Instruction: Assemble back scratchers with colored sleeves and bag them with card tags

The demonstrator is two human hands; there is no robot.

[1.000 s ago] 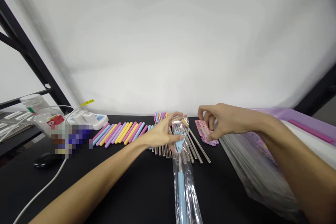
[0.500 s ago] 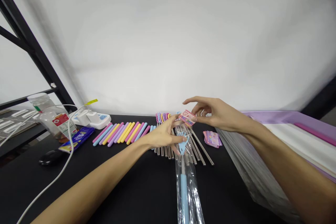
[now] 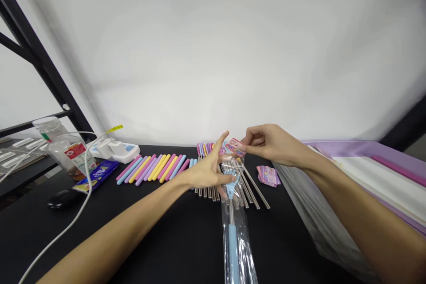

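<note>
With left hand (image 3: pixel 203 173), holding clear bag (image 3: pixel 246 253) around blue rod (image 3: pixel 233 248), aimed near-to-far, headfirst; with right hand (image 3: pixel 274 144), pinching pink, illegibly printed card (image 3: pixel 234 146).

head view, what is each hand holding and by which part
Right hand: pink card, by its right edge. Left hand: clear bag, near its far end.

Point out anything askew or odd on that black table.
The metal rods splay unevenly, unlike the tidier row of coloured sticks, and a white cable trails across the blue packet. No spill or damage is visible.
</note>
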